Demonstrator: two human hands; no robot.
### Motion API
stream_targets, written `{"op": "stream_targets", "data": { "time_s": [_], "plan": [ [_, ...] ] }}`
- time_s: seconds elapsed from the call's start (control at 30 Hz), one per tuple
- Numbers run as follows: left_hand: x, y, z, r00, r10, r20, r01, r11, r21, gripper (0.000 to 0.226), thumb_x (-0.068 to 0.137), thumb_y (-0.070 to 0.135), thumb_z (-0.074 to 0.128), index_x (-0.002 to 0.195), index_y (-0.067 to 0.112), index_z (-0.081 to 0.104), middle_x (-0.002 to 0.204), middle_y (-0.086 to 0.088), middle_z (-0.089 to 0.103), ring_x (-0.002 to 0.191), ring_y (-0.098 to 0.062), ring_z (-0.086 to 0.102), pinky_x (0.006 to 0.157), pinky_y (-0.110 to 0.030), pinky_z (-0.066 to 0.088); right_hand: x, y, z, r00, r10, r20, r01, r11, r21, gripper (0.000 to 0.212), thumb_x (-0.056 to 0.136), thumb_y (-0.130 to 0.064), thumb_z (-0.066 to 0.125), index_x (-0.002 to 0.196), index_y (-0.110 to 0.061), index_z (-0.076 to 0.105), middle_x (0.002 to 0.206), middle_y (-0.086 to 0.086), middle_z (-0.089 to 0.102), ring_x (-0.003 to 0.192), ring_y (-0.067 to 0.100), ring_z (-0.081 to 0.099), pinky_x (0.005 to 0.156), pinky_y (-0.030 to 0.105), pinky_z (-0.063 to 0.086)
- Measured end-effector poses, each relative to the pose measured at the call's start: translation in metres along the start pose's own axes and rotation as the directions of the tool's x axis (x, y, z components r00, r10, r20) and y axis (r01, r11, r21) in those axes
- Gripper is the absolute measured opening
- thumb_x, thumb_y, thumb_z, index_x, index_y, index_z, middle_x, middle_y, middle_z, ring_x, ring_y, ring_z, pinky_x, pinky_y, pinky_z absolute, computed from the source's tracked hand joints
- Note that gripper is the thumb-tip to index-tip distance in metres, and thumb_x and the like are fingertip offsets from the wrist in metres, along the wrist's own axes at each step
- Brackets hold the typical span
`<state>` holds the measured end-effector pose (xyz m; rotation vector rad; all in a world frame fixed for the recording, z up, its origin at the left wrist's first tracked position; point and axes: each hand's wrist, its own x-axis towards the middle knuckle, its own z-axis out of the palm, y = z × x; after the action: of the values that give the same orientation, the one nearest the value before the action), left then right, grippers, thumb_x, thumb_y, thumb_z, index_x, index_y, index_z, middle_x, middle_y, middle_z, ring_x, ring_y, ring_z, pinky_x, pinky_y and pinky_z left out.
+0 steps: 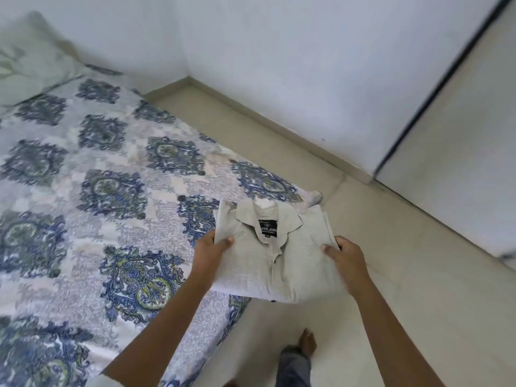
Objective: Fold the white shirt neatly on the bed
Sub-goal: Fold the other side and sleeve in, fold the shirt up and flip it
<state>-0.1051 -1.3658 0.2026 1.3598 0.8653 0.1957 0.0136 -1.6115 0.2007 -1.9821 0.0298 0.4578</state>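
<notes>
Gripping the folded shirt [276,258] by its side edges, the left hand [208,252] and right hand [347,256] held it above the bed's [83,191] near right corner. Uneven release would likely loosen the folds or drop it to the floor [405,289].

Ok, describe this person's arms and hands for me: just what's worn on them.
Nothing worn shows: the left hand and right hand are bare, without gloves, rings or watch, and both forearms are uncovered. A sleeve edge cannot be made out.
</notes>
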Motion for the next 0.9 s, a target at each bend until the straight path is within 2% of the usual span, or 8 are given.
{"op": "stream_targets", "data": {
  "time_s": [0.13,0.27,0.33,0.47,0.6,0.73,0.8,0.9],
  "plan": [
    [0.038,-0.007,0.040,0.981,-0.017,-0.195,-0.001,0.996,-0.092,0.010,0.086,0.008,0.062,0.095,0.012,0.063,0.083,-0.002,0.067,0.075,-0.022,0.062,0.067,-0.029,0.049,0.112,-0.019,0.001,0.983,-0.079,0.163,0.111,0.974,-0.199,0.014,0.083,-0.007,0.060,0.084,0.007,0.058,0.070,0.010,0.051,0.067,0.020,0.045,0.061,0.029,0.031],
    [0.075,-0.017,0.080,0.946,-0.118,-0.303,0.058,0.978,-0.198,0.019,0.090,0.012,0.058,0.109,0.006,0.061,0.098,-0.013,0.068,0.087,-0.031,0.064,0.079,-0.044,0.054,0.203,-0.043,0.013,0.945,-0.171,0.279,0.272,0.883,-0.381,0.008,0.083,-0.007,0.057,0.082,0.001,0.059,0.073,0.013,0.055,0.072,0.025,0.048,0.063,0.031,0.031],
    [0.094,-0.019,0.096,0.930,-0.147,-0.337,0.070,0.971,-0.230,0.017,0.093,0.013,0.054,0.107,0.009,0.063,0.097,-0.014,0.068,0.086,-0.030,0.064,0.079,-0.044,0.053,0.240,-0.050,0.024,0.927,-0.176,0.330,0.305,0.867,-0.395,0.005,0.083,-0.008,0.056,0.081,-0.003,0.057,0.076,0.016,0.057,0.074,0.028,0.050,0.064,0.031,0.031],
    [0.137,-0.023,0.117,0.889,-0.219,-0.402,0.099,0.950,-0.297,0.014,0.095,0.010,0.050,0.100,0.013,0.063,0.083,-0.003,0.066,0.072,-0.020,0.062,0.058,-0.023,0.054,0.305,-0.049,0.048,0.903,-0.174,0.393,0.353,0.821,-0.448,0.011,0.084,-0.007,0.056,0.087,0.003,0.059,0.083,0.023,0.061,0.080,0.036,0.055,0.064,0.031,0.032],
    [0.190,-0.039,0.133,0.847,-0.294,-0.443,0.151,0.932,-0.330,0.012,0.095,0.010,0.050,0.095,0.015,0.061,0.080,-0.004,0.063,0.067,-0.020,0.058,0.055,-0.023,0.050,0.359,-0.035,0.068,0.895,-0.144,0.423,0.349,0.817,-0.459,0.010,0.085,-0.007,0.057,0.086,0.002,0.060,0.077,0.015,0.058,0.075,0.027,0.051,0.064,0.031,0.031],
    [0.233,-0.061,0.143,0.798,-0.343,-0.495,0.176,0.919,-0.353,0.013,0.094,0.011,0.052,0.097,0.011,0.064,0.077,-0.003,0.063,0.068,-0.021,0.057,0.063,-0.030,0.048,0.403,-0.014,0.091,0.874,-0.106,0.473,0.344,0.824,-0.450,0.013,0.085,-0.007,0.057,0.077,0.004,0.055,0.065,0.013,0.049,0.067,0.023,0.044,0.057,0.031,0.029],
    [0.247,-0.073,0.148,0.772,-0.366,-0.520,0.182,0.911,-0.371,0.014,0.094,0.011,0.051,0.100,0.011,0.064,0.076,0.001,0.063,0.068,-0.017,0.058,0.062,-0.029,0.048,0.422,-0.005,0.101,0.862,-0.079,0.500,0.329,0.839,-0.434,0.013,0.086,-0.007,0.057,0.084,0.005,0.060,0.072,0.021,0.055,0.069,0.022,0.047,0.060,0.030,0.032],
    [0.263,-0.099,0.160,0.715,-0.399,-0.575,0.194,0.902,-0.386,0.016,0.095,0.011,0.050,0.105,0.011,0.062,0.079,0.002,0.062,0.069,-0.015,0.057,0.061,-0.026,0.047,0.452,0.014,0.117,0.834,-0.032,0.551,0.331,0.829,-0.451,0.016,0.087,-0.009,0.057,0.092,0.006,0.062,0.083,0.022,0.061,0.075,0.023,0.051,0.066,0.029,0.034]
  ]
}}
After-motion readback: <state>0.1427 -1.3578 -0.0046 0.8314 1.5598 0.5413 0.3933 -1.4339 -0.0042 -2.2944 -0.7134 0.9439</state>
